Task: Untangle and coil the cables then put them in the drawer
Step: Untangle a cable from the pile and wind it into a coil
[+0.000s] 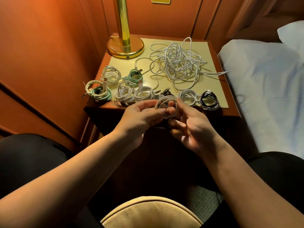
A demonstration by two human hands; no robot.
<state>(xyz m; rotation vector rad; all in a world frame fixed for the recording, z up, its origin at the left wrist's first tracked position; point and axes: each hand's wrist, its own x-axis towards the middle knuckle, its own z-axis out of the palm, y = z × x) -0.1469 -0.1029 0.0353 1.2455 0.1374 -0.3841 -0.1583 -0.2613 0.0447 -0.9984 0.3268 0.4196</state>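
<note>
Near the worktop's front edge, both hands pinched a white coil, left hand and right hand each curled round it. Any slackening of either grip would probably let the loops spring open, or drop them onto the finished coils just beyond.

The lamp is cut off by the top edge.

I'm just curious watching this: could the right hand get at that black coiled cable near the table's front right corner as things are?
Probably yes, once freed. The black coiled cable lies uncovered just beyond the right hand, with nothing between them. But both hands now hold a white coil, so the right one must let go first.
</note>
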